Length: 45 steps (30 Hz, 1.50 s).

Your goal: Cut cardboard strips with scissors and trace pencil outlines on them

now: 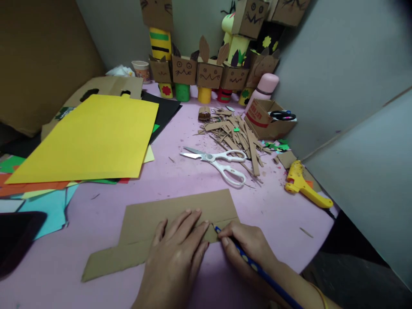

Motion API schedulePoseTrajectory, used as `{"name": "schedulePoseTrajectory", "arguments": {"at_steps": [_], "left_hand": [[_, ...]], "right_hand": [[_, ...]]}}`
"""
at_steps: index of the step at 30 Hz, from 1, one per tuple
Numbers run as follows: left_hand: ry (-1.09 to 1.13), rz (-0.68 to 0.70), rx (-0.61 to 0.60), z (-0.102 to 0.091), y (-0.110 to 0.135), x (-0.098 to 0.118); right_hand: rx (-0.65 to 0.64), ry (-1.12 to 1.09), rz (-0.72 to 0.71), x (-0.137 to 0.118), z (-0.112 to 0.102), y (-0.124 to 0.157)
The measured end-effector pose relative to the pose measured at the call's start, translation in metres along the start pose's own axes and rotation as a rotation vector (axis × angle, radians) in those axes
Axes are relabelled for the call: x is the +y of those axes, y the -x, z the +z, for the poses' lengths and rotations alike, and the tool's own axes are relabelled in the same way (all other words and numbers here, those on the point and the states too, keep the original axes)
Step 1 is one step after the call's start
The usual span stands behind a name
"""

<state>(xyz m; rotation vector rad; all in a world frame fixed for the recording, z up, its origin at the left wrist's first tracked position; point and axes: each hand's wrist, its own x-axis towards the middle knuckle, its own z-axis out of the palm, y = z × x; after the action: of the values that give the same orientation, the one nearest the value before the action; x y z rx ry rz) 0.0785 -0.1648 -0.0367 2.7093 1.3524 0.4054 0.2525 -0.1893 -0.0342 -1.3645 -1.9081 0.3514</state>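
Observation:
A flat brown cardboard piece (180, 210) lies on the pink table (273, 210) near the front edge, with a narrower cardboard strip (112, 259) along its near side. My left hand (175, 257) rests flat on them, fingers stretched out and pressing down. My right hand (247, 246) is closed round a blue pencil (257, 268), whose tip touches the cardboard just right of my left fingertips.
White scissors (219, 161) lie beyond the cardboard, beside a heap of cardboard scraps (234, 133). A yellow glue gun (304, 186) sits at the right edge. Yellow paper (90, 137) and coloured sheets cover the left. Cardboard figures (209, 73), a small box (267, 118) and a pink bottle (265, 86) stand at the back.

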Motion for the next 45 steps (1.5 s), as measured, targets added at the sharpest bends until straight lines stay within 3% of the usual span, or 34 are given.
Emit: {"name": "schedulePoseTrajectory", "arguments": {"at_steps": [8, 16, 23, 33, 36, 41, 45], "left_hand": [[0.018, 0.002, 0.019, 0.001, -0.001, -0.001], [-0.012, 0.009, 0.004, 0.0, 0.001, -0.001], [-0.008, 0.001, -0.009, 0.0, 0.002, -0.001], [0.029, 0.005, 0.041, 0.003, 0.002, -0.002], [0.004, 0.013, 0.047, 0.003, 0.003, -0.002], [-0.032, 0.032, 0.06, 0.004, 0.002, -0.003], [-0.04, 0.036, 0.086, 0.005, 0.001, -0.004]], "right_hand": [[0.025, -0.025, 0.03, 0.002, 0.001, 0.003], [-0.048, 0.03, 0.031, 0.003, 0.002, 0.001], [-0.099, -0.026, -0.067, -0.003, -0.01, -0.004], [0.017, -0.034, -0.033, 0.003, -0.002, 0.004], [0.106, -0.07, 0.032, 0.005, -0.008, 0.006], [0.191, -0.171, 0.311, 0.018, -0.018, 0.009], [0.099, -0.136, 0.256, 0.027, -0.025, 0.008]]}}
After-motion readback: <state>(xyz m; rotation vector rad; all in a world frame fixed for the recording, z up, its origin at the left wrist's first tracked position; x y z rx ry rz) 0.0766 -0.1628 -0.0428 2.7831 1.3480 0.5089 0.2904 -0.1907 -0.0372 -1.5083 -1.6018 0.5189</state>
